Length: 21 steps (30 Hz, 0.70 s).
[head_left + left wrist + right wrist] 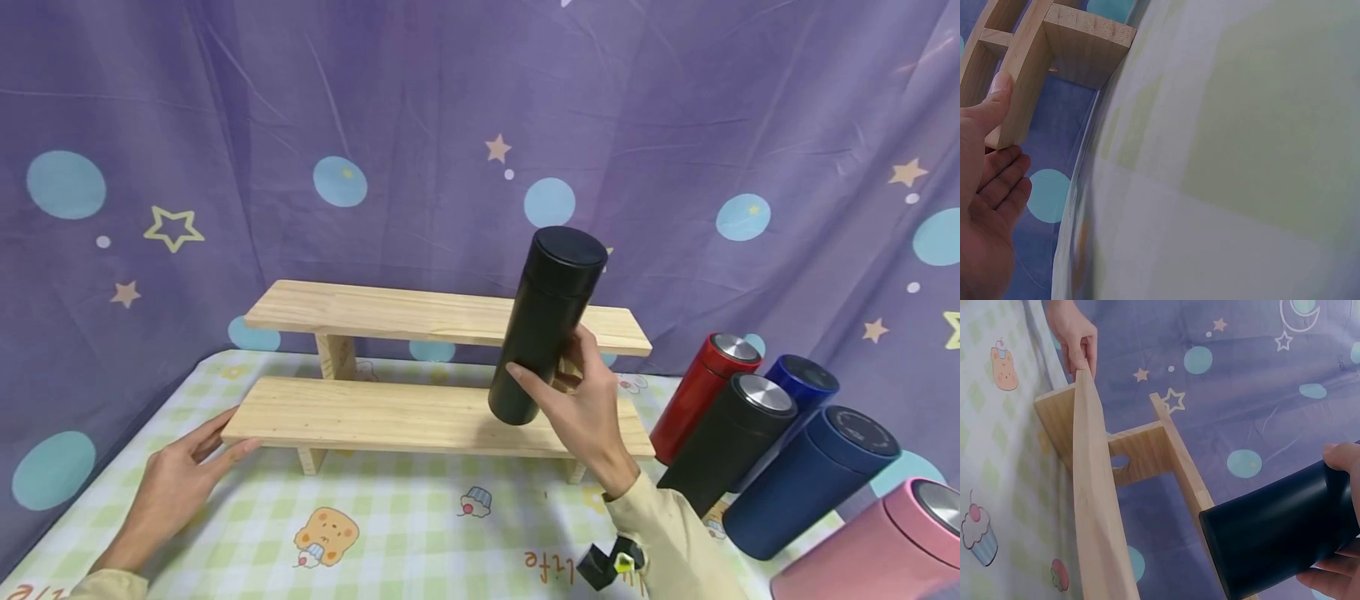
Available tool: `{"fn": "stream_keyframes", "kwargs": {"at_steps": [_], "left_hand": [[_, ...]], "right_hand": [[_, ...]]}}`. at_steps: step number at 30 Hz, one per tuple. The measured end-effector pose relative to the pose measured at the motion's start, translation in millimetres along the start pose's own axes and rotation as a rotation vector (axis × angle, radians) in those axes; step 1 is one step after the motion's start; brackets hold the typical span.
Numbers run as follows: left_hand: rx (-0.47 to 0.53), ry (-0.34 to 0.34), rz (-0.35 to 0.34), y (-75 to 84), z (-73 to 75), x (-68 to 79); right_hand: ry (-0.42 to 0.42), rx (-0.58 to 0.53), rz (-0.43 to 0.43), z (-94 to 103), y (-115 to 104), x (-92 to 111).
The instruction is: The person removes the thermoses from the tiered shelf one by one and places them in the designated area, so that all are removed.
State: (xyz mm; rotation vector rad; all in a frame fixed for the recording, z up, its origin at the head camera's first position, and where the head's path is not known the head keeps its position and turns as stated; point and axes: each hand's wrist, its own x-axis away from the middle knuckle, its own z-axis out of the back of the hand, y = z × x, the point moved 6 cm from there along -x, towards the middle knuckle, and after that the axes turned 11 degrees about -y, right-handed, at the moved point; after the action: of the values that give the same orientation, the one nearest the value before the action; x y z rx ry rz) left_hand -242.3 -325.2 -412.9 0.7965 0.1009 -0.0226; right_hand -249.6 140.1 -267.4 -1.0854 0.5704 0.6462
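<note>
My right hand grips a black thermos bottle around its lower part, thumb in front. It is tilted, its lid leaning right, over the right part of a two-tier wooden shelf. In the right wrist view, the bottle's flat bottom edge overlaps the upper board. At the shelf's left end, my left hand holds the corner of the lower board. The left wrist view shows the thumb on the board's edge and the other fingers by its end.
Right of the shelf stand a red bottle, another black bottle, a bright blue bottle, a navy bottle and a pink bottle. A checked cloth covers the table. Behind hangs a purple curtain.
</note>
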Motion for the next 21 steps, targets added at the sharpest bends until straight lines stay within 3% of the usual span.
{"fn": "stream_keyframes", "kwargs": {"at_steps": [21], "left_hand": [[0.022,-0.022,0.026,-1.3,0.0,-0.4]], "right_hand": [[-0.011,-0.028,0.072,-23.2,-14.0,-31.4]]}}
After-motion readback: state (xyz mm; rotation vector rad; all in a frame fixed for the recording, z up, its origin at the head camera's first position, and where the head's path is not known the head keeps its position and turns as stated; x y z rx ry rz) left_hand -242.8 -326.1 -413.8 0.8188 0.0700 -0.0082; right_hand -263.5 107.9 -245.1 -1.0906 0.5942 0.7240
